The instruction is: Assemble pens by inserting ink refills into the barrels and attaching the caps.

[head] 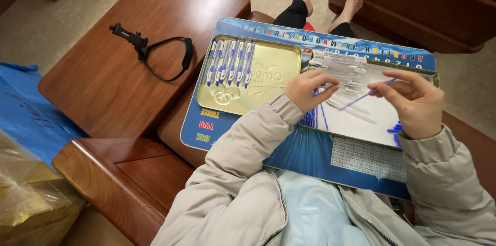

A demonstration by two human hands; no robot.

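Head view: at right of centre I see the right hand (416,104) pinching a blue pen refill (369,92), the left hand (309,89) closed on a clear pen barrel (338,90) above the white tray (361,122)

Pens (230,62) in tin (268,78); tin on board (310,158).

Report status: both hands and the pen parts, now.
Left hand pinching clear plastic pen barrel. Right hand holding thin blue refill. Nothing between them.
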